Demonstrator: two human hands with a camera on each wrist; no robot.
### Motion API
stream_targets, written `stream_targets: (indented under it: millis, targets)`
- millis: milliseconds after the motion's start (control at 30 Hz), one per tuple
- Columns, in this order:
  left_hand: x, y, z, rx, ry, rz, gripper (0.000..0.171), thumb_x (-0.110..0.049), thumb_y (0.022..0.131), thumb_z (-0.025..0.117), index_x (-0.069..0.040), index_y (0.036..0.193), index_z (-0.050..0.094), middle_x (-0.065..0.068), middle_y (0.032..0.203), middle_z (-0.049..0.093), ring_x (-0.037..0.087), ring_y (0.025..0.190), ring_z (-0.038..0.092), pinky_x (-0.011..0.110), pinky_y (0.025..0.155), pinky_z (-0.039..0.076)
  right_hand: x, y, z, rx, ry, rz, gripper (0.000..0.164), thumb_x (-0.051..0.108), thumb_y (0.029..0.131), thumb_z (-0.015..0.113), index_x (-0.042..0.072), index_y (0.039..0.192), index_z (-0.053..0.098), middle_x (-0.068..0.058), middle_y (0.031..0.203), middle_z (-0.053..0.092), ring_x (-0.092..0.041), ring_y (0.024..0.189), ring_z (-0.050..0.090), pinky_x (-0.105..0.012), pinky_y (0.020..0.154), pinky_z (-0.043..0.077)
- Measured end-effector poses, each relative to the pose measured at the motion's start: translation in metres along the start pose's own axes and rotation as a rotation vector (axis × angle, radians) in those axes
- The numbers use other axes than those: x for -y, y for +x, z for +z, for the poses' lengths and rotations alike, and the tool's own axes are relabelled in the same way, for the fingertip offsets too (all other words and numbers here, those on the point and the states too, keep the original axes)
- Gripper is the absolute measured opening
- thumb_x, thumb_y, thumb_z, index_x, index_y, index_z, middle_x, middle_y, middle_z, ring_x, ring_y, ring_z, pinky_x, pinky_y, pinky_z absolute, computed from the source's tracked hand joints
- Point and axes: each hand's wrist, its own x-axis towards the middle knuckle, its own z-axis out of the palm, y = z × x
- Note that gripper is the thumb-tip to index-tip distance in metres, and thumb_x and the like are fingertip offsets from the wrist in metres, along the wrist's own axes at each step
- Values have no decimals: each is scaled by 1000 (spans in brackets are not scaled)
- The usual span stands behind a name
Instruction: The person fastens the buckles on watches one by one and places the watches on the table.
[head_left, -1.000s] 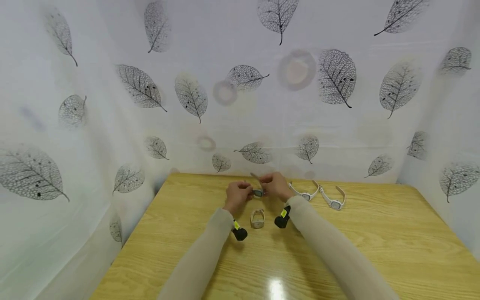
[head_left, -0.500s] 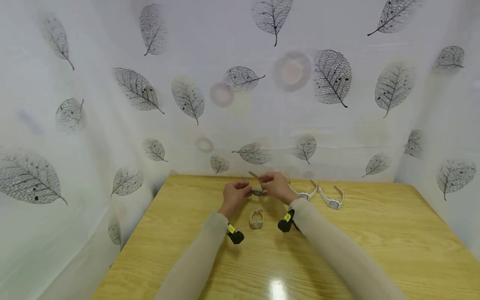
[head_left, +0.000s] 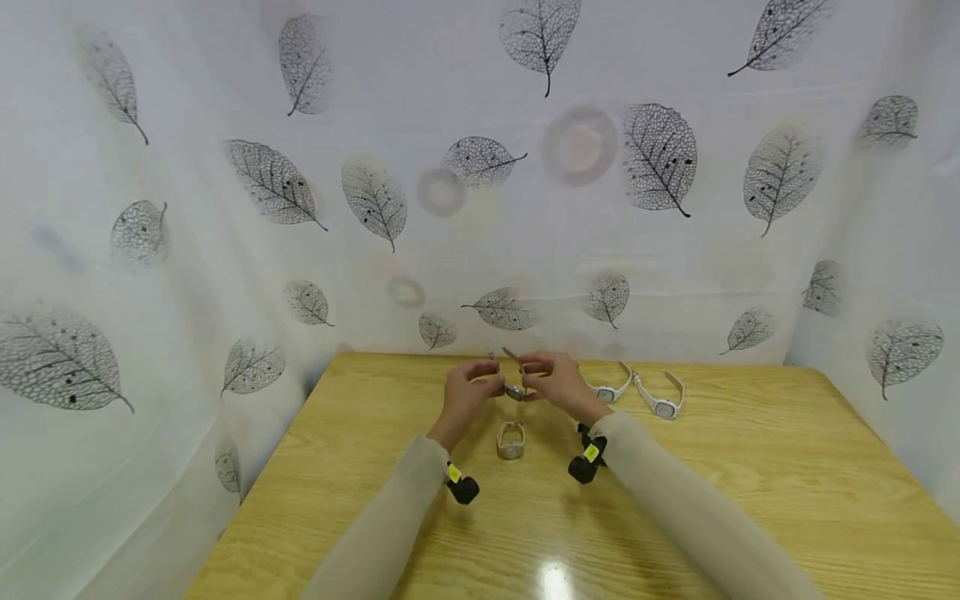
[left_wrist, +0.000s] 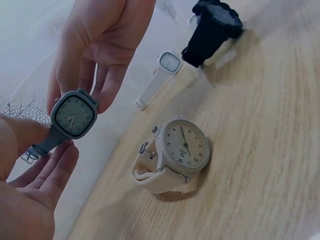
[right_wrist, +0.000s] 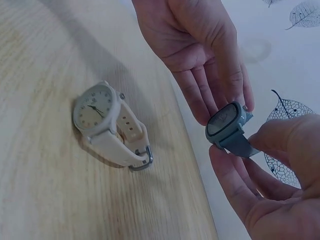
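Between both hands hangs a grey-green wristwatch with a rounded-square dial, raised above the far part of the table. My left hand pinches one side of it at the strap, thumb against fingers. On the other side, my right hand pinches the opposite strap close to the case. In the left wrist view the dial faces the camera, and a buckle shows past the left fingers. A cream wristwatch with a round dial stands buckled on the table, nearer the body than the hands.
Two white wristwatches, one partly behind the right hand and another farther right, lie with straps spread on the wooden table. A leaf-patterned curtain rises behind the table's far edge. Black wrist cameras sit on both wrists.
The grey-green watch has tilted and sits slightly lower, its face less visible from the head view. Both wrists have drawn back and apart a little. The head view has shifted slightly.
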Motion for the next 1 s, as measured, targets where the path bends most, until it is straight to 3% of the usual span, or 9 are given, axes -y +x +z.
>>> stream_targets:
  millis: [300,567,667,833,1000]
  targets:
    - [0,-7,-2,41,-7,54,32,7,92,71,15,122,63,35,123,63,18,79,74,35,79,63,1,-10,1,33,69,-39,44,-2,100,62,-7,143,53,-36,139,52,-52,121,57,-45,83,62]
    - [0,-11,-2,49,-35,100,20,10,92,70,13,112,69,21,106,70,17,73,73,36,74,64,0,-18,2,11,52,-48,41,4,103,61,0,143,56,-34,142,51,-53,121,57,-44,84,62]
    - [-1,-14,-2,59,-21,111,20,10,92,71,14,111,68,28,109,68,21,75,73,37,74,64,-1,-20,1,-8,46,-60,38,3,103,61,1,141,59,-33,138,54,-46,112,63,-46,84,62]
    - [0,-17,-5,87,-5,115,24,9,92,71,13,115,67,27,111,69,25,79,74,37,75,64,-2,-22,-1,-33,40,-79,40,0,102,61,2,142,58,-28,129,60,-32,98,68,-49,83,62]
    - [1,-21,-7,126,26,119,28,7,93,70,8,121,66,23,113,69,26,82,74,36,76,63,-1,-27,-5,-17,37,-77,49,3,103,61,9,151,51,-24,126,60,-49,106,63,-49,84,62]
